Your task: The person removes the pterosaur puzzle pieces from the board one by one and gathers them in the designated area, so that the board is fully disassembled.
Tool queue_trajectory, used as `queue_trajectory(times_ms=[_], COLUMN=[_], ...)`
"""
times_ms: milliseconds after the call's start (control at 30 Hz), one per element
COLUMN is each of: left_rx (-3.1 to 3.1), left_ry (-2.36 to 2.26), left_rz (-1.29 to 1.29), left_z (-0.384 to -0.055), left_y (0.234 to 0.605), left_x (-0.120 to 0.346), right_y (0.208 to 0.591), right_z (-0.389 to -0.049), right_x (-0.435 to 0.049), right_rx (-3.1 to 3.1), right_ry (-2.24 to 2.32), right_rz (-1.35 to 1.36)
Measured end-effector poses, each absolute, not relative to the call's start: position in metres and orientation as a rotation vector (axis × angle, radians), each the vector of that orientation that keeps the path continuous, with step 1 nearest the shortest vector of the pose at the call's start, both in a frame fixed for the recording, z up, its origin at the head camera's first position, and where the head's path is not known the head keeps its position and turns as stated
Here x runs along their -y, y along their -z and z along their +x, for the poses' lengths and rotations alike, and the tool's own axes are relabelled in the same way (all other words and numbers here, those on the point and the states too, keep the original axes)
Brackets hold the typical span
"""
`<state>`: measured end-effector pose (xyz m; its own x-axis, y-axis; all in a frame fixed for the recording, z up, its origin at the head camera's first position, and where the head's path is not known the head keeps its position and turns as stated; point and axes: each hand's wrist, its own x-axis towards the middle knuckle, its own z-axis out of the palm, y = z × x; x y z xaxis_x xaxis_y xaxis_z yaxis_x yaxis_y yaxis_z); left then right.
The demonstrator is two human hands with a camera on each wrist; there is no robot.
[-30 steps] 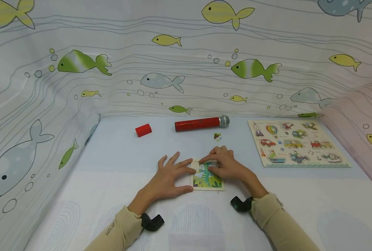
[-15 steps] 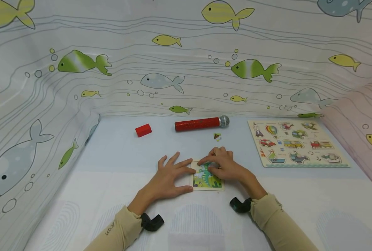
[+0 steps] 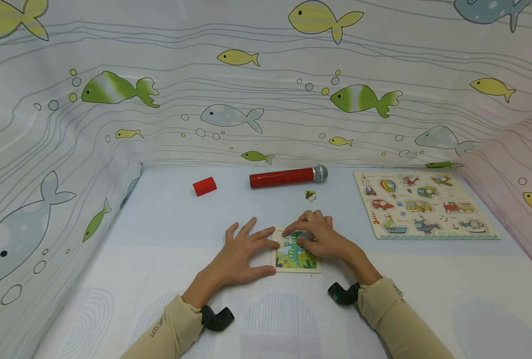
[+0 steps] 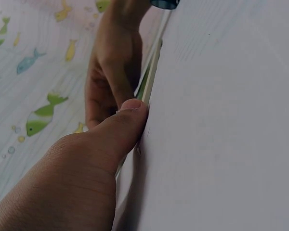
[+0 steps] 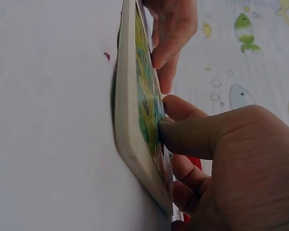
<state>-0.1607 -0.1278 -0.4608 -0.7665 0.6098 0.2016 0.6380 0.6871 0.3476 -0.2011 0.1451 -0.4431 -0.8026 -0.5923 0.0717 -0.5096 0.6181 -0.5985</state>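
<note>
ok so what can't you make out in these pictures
Head view: the far right corner of the small picture board, covered by the right hand.
Head view: what the loose piece depicts, too small.
Head view: fine lettering on the large board, too small.
Left wrist view: most of the small board's picture, seen nearly edge-on and partly behind the left hand.

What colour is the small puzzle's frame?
Pale cream; the frame shows best in the right wrist view.
</note>
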Motion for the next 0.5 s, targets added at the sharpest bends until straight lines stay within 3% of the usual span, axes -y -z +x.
queue_trajectory(times_ms=[500], left_rx=[2.799], left_ry=[0.639], left_rz=[-1.056], left_z=[-0.161], left_y=[0.4621], left_x=[0.128], right_y=[0.446], right_z=[-0.2035], right_x=[-0.1473], right_rx=[-2.702], right_ry=[0.956], right_rz=[-0.952])
